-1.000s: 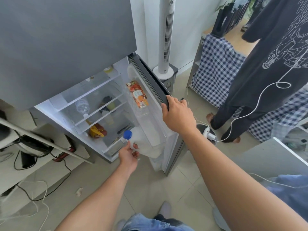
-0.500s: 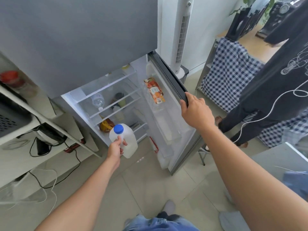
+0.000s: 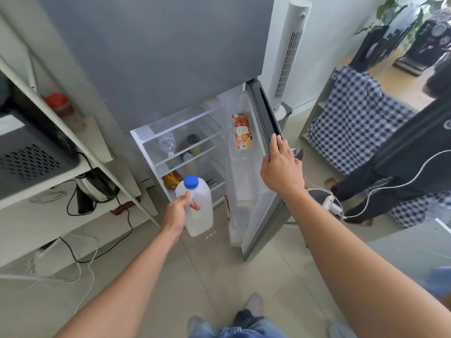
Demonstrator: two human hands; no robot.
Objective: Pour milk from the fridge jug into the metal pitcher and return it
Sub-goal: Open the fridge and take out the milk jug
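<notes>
Jug partly behind left hand.

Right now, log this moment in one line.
left hand: holds capped milk jug | right hand: grips open fridge door | pitcher: not in view

Jug before the fridge shelves, left of the door holding perhaps a carton.

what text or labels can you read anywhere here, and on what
No text is legible.
Label on the juice carton in the fridge door: too blurred to read.
White print on the dark shirt: cut off, unreadable.
No label shows on the milk jug.
</notes>
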